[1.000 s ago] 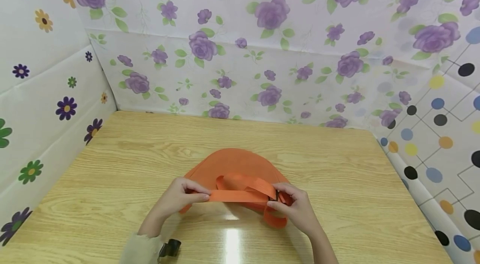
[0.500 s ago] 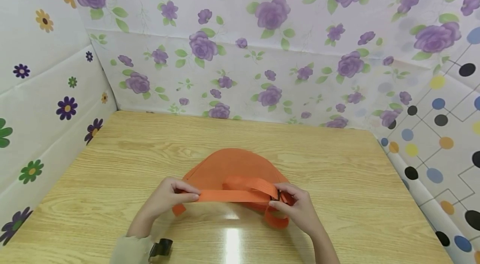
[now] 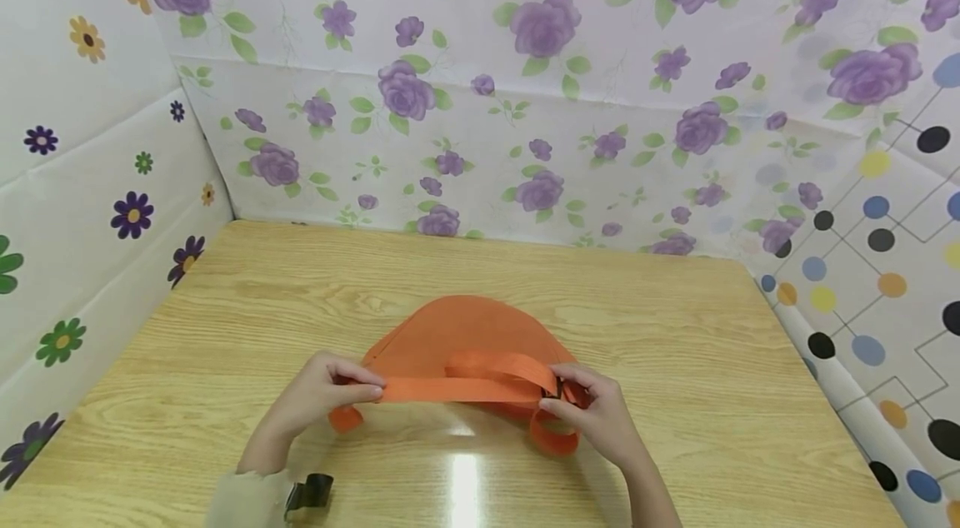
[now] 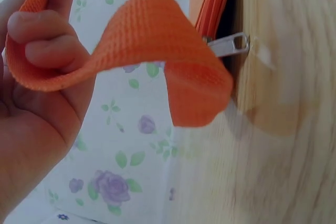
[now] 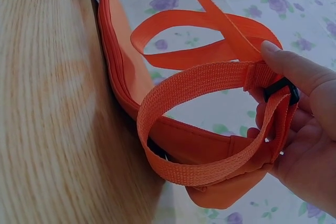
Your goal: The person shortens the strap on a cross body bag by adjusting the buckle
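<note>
An orange waist bag (image 3: 457, 324) with a domed outline lies on the table. My left hand (image 3: 318, 395) pinches its orange webbing strap (image 3: 457, 390) between thumb and fingers, left of the bag's front. The strap runs straight to my right hand (image 3: 596, 411), which grips it at a black slider buckle (image 5: 282, 91). A loop of webbing (image 5: 184, 30) arches above the straight part, and another hangs below the right hand. In the left wrist view, the strap's loose tail (image 4: 194, 95) curls away from the left fingers. A metal zipper pull (image 4: 231, 44) shows on the bag's edge.
The wooden table (image 3: 300, 278) extends around the bag. Flower-printed sheeting (image 3: 465, 120) stands behind, with a dotted sheet (image 3: 847, 320) at the right. A small black object (image 3: 311, 493) sits by the left sleeve.
My left hand has moved left with the strap, and the straight stretch between the hands has grown longer. The upper loop's left end has shifted right. My right hand has barely moved.
</note>
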`<state>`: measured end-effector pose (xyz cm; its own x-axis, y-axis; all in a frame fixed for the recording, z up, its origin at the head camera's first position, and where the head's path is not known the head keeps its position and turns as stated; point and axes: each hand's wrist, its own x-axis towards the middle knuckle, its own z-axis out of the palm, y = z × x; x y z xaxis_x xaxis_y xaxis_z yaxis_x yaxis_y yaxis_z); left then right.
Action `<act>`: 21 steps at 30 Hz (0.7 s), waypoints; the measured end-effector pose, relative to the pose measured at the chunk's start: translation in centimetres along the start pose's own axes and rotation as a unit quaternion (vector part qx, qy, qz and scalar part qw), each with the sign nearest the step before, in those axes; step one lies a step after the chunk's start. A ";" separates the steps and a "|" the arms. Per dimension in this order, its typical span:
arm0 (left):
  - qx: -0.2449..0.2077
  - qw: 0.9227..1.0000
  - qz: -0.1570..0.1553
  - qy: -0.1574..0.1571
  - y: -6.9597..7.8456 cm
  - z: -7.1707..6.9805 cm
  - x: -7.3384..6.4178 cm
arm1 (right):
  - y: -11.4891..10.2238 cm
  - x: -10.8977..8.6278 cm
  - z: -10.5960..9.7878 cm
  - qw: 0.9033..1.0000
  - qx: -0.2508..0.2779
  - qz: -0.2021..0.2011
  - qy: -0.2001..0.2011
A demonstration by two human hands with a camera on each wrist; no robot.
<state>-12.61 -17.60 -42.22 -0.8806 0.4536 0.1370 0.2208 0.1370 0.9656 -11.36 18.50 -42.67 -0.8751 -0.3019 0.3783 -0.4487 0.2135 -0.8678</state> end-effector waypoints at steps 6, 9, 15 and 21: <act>-0.002 1.000 -0.011 0.001 0.0 -0.6 -0.4 | -0.1 0.1 -0.1 1.000 0.000 0.006 0.001; 0.002 1.000 -0.018 -0.001 0.0 -0.8 -0.6 | 0.0 0.1 -0.1 1.000 0.000 0.009 0.002; 0.000 1.000 -0.011 -0.011 -0.2 -1.4 -1.1 | 0.0 0.0 -0.2 1.000 0.000 0.012 0.005; 0.000 0.999 0.013 -0.030 -0.4 -1.4 -0.9 | 0.0 0.2 -0.1 1.000 -0.001 -0.004 0.010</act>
<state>-12.46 -19.33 -42.47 -0.8482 0.5083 0.1486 0.2435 0.1251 0.9618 -11.58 18.57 -42.58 -0.8747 -0.2852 0.3918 -0.4564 0.2128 -0.8639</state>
